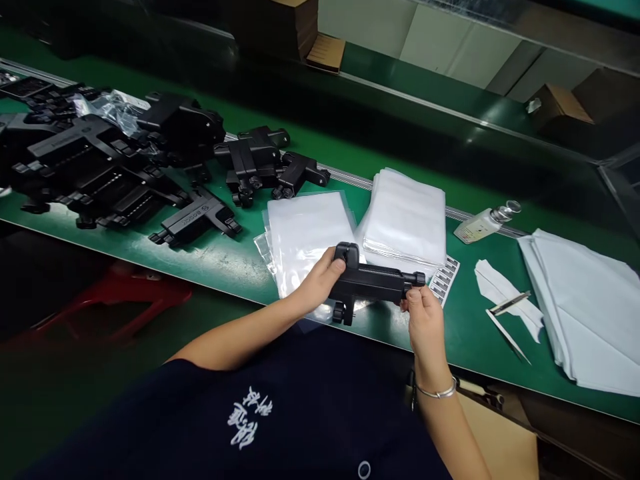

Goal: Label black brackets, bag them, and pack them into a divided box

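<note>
A black plastic clamp bracket [373, 281], T-shaped with knobs at its ends, is held in the air above the bench edge. My left hand [320, 283] is closed around its wide left end, thumb on top. At its narrow right end, my right hand [424, 310] pinches the tip between thumb and fingers. Below and behind the bracket lie clear plastic bags [310, 223] and a thicker stack of bags [407, 210]. A sheet of printed labels [444, 280] sticks out from under that stack, near my right hand.
Several similar black brackets [200, 217] are piled on the green bench [215, 263] to the left. On the right are a pump bottle [483, 223], tweezers [510, 303] on a white scrap [500, 283], and folded white sheets [590, 307]. A red stool [115, 297] stands below.
</note>
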Demonstrator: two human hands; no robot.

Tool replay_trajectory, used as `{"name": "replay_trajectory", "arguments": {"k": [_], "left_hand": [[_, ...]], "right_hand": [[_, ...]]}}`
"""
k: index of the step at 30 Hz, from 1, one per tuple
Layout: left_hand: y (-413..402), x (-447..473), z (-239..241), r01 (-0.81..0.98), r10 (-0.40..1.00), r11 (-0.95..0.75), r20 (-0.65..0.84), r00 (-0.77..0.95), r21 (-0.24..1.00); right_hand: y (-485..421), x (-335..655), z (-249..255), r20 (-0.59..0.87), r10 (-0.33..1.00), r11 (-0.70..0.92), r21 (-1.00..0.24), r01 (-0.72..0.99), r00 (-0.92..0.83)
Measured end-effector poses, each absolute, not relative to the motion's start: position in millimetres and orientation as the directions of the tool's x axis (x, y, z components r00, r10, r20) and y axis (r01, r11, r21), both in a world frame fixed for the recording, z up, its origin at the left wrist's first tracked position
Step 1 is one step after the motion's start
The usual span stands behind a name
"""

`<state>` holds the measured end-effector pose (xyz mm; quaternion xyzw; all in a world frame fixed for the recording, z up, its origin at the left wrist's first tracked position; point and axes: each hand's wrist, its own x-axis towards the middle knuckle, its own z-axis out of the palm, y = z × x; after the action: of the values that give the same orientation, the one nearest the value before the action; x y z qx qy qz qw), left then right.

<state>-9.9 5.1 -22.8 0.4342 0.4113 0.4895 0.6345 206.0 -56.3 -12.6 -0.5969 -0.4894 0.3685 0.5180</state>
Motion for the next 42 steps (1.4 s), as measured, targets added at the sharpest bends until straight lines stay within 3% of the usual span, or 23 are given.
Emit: {"name": "replay_trajectory", "arguments": {"k": [4,7,9,11,13,16,19,22,28,31,37,42], "left_hand": [[21.0,-5.2,-20.3,-0.55,0.888,0.428,-0.446,0.11,0.717],[30.3,-4.3,-15.8,-0.607,0.867,0.466,-0.47,0.167,0.644],[32.3,-3.5,-13.3,-0.588,0.873,0.473,-0.438,0.214,0.656],[30.7,-1.1,-11.3,-0.564,0.877,0.472,-0.425,0.224,0.678],[25.8,2.7,-8.2,-0.526,0.884,0.464,-0.414,0.219,0.713],[14.4,8.6,1.7,-0.378,0.925,0.354,-0.259,0.278,0.856],[3.7,11.5,15.0,-0.24,0.854,0.193,-0.043,0.518,0.951],[-0.5,15.0,22.2,-0.19,0.685,0.182,0.014,0.728,0.965],[7.6,38.8,17.5,-0.082,0.79,0.078,-0.012,0.613,0.994],[10.5,45.1,20.9,-0.022,0.818,0.074,-0.048,0.573,0.997],[1.0,24.1,36.0,0.041,0.7,-0.082,0.028,0.714,0.996],[-4.8,8.7,30.1,0.114,0.679,-0.205,0.058,0.732,0.972]], "right_hand": [[-71.3,189.6,-3.2,0.283,0.959,0.252,-0.879,0.405,0.016],[-82.0,175.3,-1.6,0.393,0.878,0.478,-0.684,0.551,-0.274],[-87.0,171.0,-0.4,0.413,0.847,0.531,-0.641,0.554,-0.334],[-90.1,172.9,2.6,0.427,0.873,0.484,-0.692,0.536,-0.237],[-90.4,180.0,5.9,0.375,0.927,0.347,-0.834,0.428,-0.02],[-84.1,195.0,3.8,0.07,0.973,0.068,-0.998,0.016,0.22],[-74.8,208.8,-10.6,-0.18,0.93,-0.076,-0.947,-0.311,0.32],[-71.1,214.9,-29.2,-0.273,0.906,-0.11,-0.89,-0.443,0.324],[-79.0,202.4,-49.8,-0.239,0.931,-0.174,-0.955,-0.241,0.275],[-81.3,200.4,-52.8,-0.227,0.934,-0.157,-0.955,-0.252,0.277],[-89.5,225.1,-44.2,-0.13,0.932,-0.003,-0.936,-0.353,0.338],[-98.0,246.7,-31.3,0.034,0.957,0.092,-0.978,-0.19,0.286]]}}
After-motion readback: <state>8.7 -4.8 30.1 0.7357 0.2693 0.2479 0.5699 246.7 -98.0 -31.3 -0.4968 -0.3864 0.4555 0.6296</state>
